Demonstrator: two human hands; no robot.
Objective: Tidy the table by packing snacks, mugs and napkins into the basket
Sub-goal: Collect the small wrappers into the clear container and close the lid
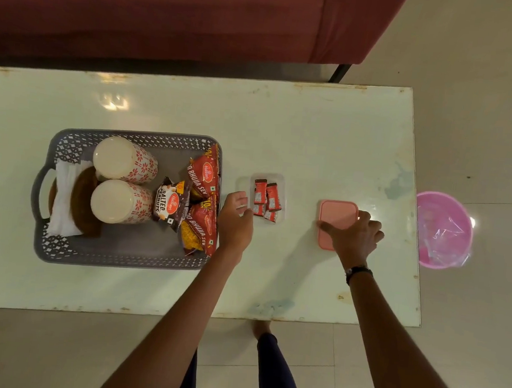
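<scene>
A grey basket (55,246) sits on the white table (317,131). Inside it lie two patterned mugs (126,159) on their sides, white napkins (65,181), a salted peanuts packet (169,204) and red bhujia packets (206,176). Right of the basket stands a clear lidless container (282,193) with several small red chocolate bars (265,199). My left hand (235,220) is at the container's left edge, fingers curled against it. My right hand (354,234) rests spread on a pink lid (335,215) lying flat on the table.
A dark red sofa (172,13) runs along the table's far side. A pink bin (442,230) with a plastic liner stands on the floor beyond the table's right end. My legs and a foot (262,327) are at the near edge.
</scene>
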